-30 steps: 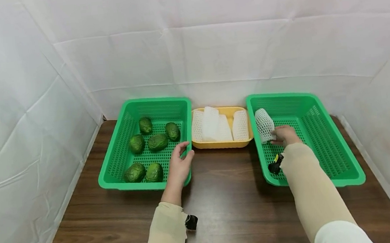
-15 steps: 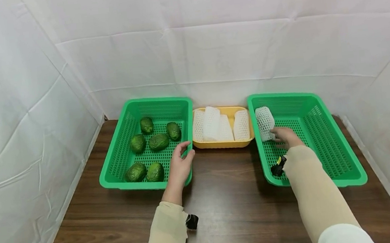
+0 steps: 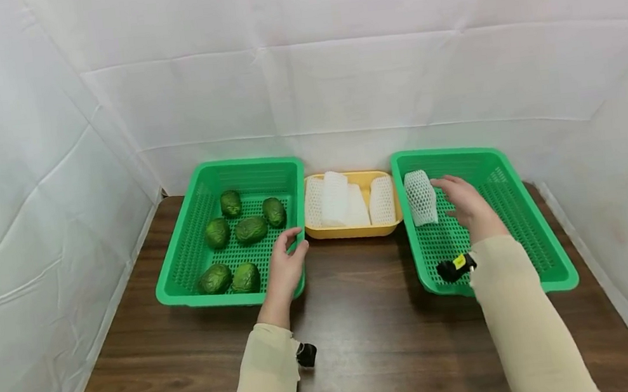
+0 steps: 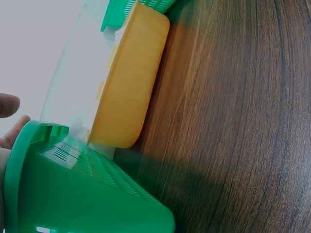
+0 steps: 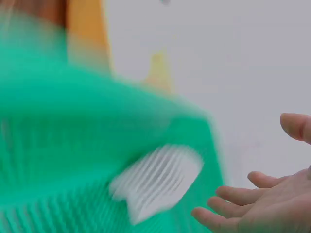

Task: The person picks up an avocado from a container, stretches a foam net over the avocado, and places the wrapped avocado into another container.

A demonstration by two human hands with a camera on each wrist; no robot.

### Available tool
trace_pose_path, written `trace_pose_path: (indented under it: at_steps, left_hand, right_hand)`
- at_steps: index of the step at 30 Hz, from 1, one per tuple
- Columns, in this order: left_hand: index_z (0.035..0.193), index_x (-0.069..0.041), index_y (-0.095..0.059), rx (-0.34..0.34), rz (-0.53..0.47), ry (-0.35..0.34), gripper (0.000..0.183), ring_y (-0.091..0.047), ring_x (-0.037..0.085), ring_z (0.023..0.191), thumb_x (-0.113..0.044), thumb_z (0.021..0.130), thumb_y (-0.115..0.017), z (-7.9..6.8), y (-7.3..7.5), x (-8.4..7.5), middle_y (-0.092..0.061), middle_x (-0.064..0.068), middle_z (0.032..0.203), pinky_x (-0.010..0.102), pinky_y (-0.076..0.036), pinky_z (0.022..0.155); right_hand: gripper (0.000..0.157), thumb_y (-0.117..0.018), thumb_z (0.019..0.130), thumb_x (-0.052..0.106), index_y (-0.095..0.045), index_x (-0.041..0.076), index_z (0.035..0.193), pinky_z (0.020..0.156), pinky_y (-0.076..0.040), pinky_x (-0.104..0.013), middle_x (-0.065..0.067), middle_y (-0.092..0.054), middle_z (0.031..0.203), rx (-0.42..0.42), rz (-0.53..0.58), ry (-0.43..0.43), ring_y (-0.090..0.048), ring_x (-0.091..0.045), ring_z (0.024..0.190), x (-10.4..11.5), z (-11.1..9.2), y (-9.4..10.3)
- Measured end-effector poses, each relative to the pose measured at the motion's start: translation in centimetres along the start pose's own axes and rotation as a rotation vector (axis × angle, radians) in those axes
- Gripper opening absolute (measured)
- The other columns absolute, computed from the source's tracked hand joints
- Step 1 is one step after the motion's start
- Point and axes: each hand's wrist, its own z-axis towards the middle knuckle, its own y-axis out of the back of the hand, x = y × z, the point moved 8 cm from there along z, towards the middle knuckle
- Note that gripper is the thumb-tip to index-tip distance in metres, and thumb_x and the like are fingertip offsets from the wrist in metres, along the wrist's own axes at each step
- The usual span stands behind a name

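My left hand is at the right rim of the left green basket, fingers relaxed and thumb apart, holding nothing. Several wrinkled, dark green, avocado-like fruits lie in that basket. Over the right green basket, my right hand has its fingers extended and holds nothing. Just left of its fingertips, a white foam net sleeve lies against the basket's left wall; whether anything is inside cannot be told. In the right wrist view this sleeve is blurred, apart from the spread fingers.
Between the baskets stands a yellow tray with several white foam net sleeves. All stand on a dark wooden table. White sheeting encloses the back and sides.
My right hand has let go of the foam net sleeve and moved right and up from it, its fingers opening out. My left hand has stayed at the basket rim.
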Motion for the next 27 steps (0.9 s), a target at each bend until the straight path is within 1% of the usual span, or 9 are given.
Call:
trace_pose_path:
  at_steps: [2, 4, 8, 10, 13, 17, 23, 25, 27]
  left_hand:
    - [0.127, -0.007, -0.051, -0.007, 0.001, 0.0, 0.035, -0.037, 0.028, 0.128, -0.016, 0.093, -0.055, -0.1, 0.2, -0.1, -0.044, 0.012, 0.135, 0.042, -0.036, 0.1]
    - [0.127, -0.006, -0.051, -0.014, -0.007, -0.001, 0.035, -0.037, 0.029, 0.128, -0.015, 0.094, -0.055, -0.2, 0.3, -0.2, -0.043, 0.013, 0.135, 0.043, -0.036, 0.1]
    - [0.128, -0.004, -0.05, -0.02, -0.026, 0.002, 0.035, -0.037, 0.029, 0.128, -0.013, 0.094, -0.054, -0.3, 0.3, -0.1, -0.044, 0.014, 0.135, 0.044, -0.036, 0.099]
    - [0.128, -0.004, -0.05, -0.02, -0.029, 0.004, 0.035, -0.037, 0.029, 0.128, -0.013, 0.094, -0.054, -0.3, 0.2, -0.1, -0.044, 0.014, 0.134, 0.043, -0.036, 0.099]
    - [0.128, -0.004, -0.05, -0.02, -0.027, -0.002, 0.035, -0.037, 0.03, 0.128, -0.013, 0.094, -0.054, -0.4, -0.1, -0.2, -0.045, 0.014, 0.134, 0.044, -0.036, 0.099]
    - [0.127, -0.005, -0.051, -0.036, -0.034, 0.002, 0.033, -0.036, 0.031, 0.128, -0.013, 0.094, -0.054, -0.4, -0.2, -0.3, -0.045, 0.013, 0.134, 0.044, -0.036, 0.099]
    - [0.126, -0.005, -0.051, -0.06, -0.052, 0.017, 0.032, -0.037, 0.03, 0.128, -0.011, 0.094, -0.053, -0.5, -0.1, -0.5, -0.045, 0.014, 0.134, 0.044, -0.036, 0.1]
    - [0.128, -0.005, -0.049, -0.033, -0.029, 0.027, 0.034, -0.035, 0.03, 0.129, -0.013, 0.095, -0.052, -0.5, -0.1, -0.7, -0.043, 0.015, 0.135, 0.045, -0.035, 0.1]
    - [0.133, -0.006, -0.044, 0.043, 0.068, 0.039, 0.04, -0.032, 0.032, 0.131, -0.017, 0.095, -0.052, -0.5, 0.2, -1.8, -0.038, 0.016, 0.139, 0.048, -0.032, 0.101]
  right_hand:
    - [0.071, -0.04, 0.098, 0.037, 0.002, 0.012, 0.15, 0.108, -0.013, -0.054, -0.014, 0.005, 0.153, -0.002, -0.008, 0.065, -0.001, -0.037, 0.138, 1.0, -1.6, -1.2]
    - [0.069, -0.041, 0.098, 0.036, -0.003, 0.012, 0.15, 0.107, -0.014, -0.054, -0.015, -0.002, 0.153, -0.009, -0.073, 0.102, -0.006, -0.038, 0.138, 1.1, -2.9, -2.6]
    - [0.07, -0.047, 0.096, 0.035, -0.011, 0.009, 0.15, 0.106, -0.018, -0.055, -0.021, -0.009, 0.152, -0.016, -0.213, 0.096, -0.011, -0.04, 0.136, -0.6, -4.2, -5.1]
    - [0.07, -0.052, 0.095, 0.031, -0.014, 0.007, 0.149, 0.104, -0.023, -0.054, -0.023, -0.011, 0.151, -0.028, -0.247, 0.094, -0.014, -0.041, 0.135, -1.5, -4.6, -5.9]
    - [0.069, -0.056, 0.093, 0.022, -0.017, 0.007, 0.149, 0.101, -0.029, -0.053, -0.023, -0.015, 0.15, -0.06, -0.255, 0.107, -0.02, -0.042, 0.133, -2.5, -4.6, -6.4]
    - [0.064, -0.051, 0.092, 0.007, -0.02, 0.009, 0.148, 0.101, -0.031, -0.052, -0.018, -0.018, 0.151, -0.098, -0.225, 0.129, -0.022, -0.04, 0.133, -3.2, -4.1, -6.2]
    - [0.064, -0.049, 0.093, 0.005, -0.019, 0.011, 0.149, 0.1, -0.032, -0.051, -0.016, -0.015, 0.152, -0.095, -0.194, 0.13, -0.021, -0.038, 0.134, -3.7, -3.8, -6.2]
    - [0.064, -0.049, 0.093, 0.005, -0.019, 0.012, 0.149, 0.099, -0.033, -0.052, -0.015, -0.014, 0.152, -0.103, -0.19, 0.135, -0.021, -0.038, 0.134, -3.8, -3.8, -6.2]
    - [0.063, -0.049, 0.093, 0.006, -0.02, 0.013, 0.149, 0.099, -0.033, -0.051, -0.014, -0.015, 0.152, -0.111, -0.187, 0.136, -0.021, -0.037, 0.134, -3.9, -3.9, -6.3]
